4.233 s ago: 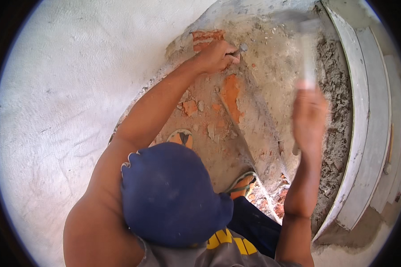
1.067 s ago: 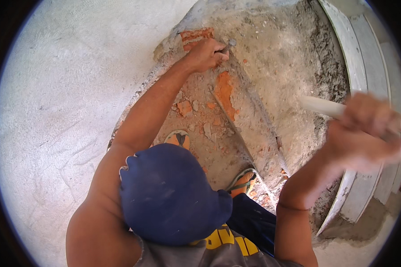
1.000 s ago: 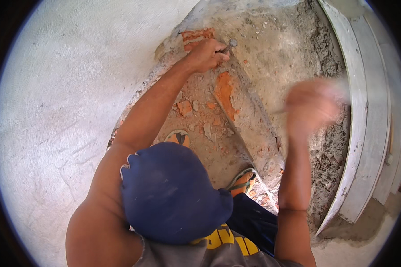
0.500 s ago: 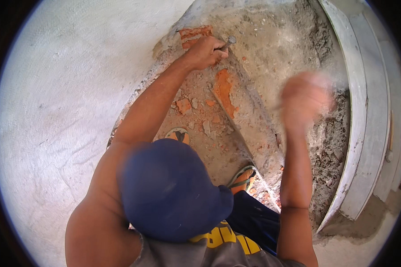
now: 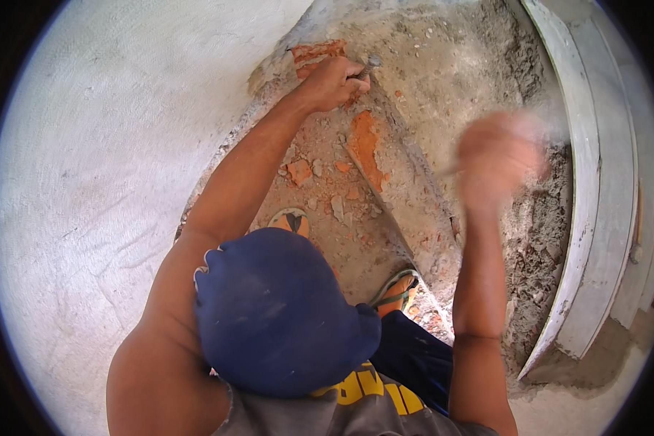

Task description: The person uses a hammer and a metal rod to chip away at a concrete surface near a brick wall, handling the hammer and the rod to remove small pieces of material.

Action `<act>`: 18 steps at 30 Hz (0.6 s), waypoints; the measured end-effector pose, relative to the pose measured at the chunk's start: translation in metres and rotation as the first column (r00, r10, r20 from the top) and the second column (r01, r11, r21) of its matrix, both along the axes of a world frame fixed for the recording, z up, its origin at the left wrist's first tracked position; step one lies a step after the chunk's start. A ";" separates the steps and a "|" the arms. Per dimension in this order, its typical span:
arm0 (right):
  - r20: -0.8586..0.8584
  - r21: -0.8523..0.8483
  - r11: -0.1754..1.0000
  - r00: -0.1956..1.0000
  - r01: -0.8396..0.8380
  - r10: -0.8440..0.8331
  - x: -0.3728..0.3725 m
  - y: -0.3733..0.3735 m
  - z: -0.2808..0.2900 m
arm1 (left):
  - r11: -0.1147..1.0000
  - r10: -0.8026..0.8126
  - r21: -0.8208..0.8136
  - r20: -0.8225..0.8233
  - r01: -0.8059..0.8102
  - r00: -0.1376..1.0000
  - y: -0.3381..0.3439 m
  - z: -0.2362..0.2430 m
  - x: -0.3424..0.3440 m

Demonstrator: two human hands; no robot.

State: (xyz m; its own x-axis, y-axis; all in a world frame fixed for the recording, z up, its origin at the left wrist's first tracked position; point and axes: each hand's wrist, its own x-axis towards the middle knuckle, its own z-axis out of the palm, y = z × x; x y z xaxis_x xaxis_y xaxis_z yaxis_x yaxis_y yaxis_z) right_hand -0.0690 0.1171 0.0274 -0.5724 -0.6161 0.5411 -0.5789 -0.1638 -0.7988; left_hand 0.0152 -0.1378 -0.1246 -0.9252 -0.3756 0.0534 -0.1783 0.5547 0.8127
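Note:
My left hand [image 5: 334,83] is closed round a metal chisel [image 5: 372,64], whose round, battered head sticks out past the thumb and fingers. Its other end is hidden by the hand, close to an exposed patch of orange brick [image 5: 320,51] at the edge of the broken plaster. My right hand [image 5: 500,156] is raised at the right and smeared by motion. Its fingers, and anything they may hold, cannot be made out. Below the left hand, a strip of bare orange brick [image 5: 367,145] shows through the rough grey surface.
Brick and mortar chips [image 5: 299,171] litter the ground near my sandalled feet [image 5: 398,291]. A smooth white wall [image 5: 102,167] fills the left. Coarse mortar [image 5: 541,240] and long pale boards [image 5: 578,182] line the right. My blue cap [image 5: 276,312] covers part of the lower middle.
My left hand and the chisel have shifted very slightly, and the cap has tilted a little. The right hand is blurred in both frames, at nearly the same spot.

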 end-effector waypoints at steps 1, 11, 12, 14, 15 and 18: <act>-0.091 0.313 0.944 0.993 0.102 -0.077 0.000 -0.004 -0.020 | 1.000 -0.001 0.022 -0.016 0.001 1.000 -0.001 0.001 0.005; 0.273 -0.262 0.955 0.960 0.142 -0.068 0.016 -0.008 0.137 | 0.995 -0.020 0.095 -0.030 0.023 0.999 0.002 0.008 0.002; 0.195 -0.333 0.941 0.981 0.064 0.002 0.015 -0.003 0.128 | 0.993 -0.033 0.112 -0.059 0.040 0.998 0.005 0.007 -0.003; -0.003 -0.208 0.978 1.000 0.001 -0.002 0.007 -0.008 0.046 | 1.000 -0.015 0.023 -0.073 0.016 0.997 0.001 0.002 0.002; -0.036 0.006 0.999 0.998 0.044 -0.044 0.006 -0.008 0.011 | 1.000 -0.013 -0.022 -0.077 0.011 0.997 0.001 0.000 0.003; -0.039 0.685 0.722 0.995 0.096 -0.095 0.017 -0.011 -0.031 | 0.996 -0.021 0.090 0.005 0.020 1.000 0.000 0.003 0.007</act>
State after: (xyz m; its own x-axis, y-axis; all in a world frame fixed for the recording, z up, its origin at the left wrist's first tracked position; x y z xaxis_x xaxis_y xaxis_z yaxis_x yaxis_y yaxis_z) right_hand -0.0523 0.1058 -0.0041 -0.6485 -0.7612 -0.0059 -0.5618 0.4839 -0.6710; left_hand 0.0222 -0.1374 -0.1218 -0.9329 -0.3598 0.0149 -0.1727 0.4833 0.8582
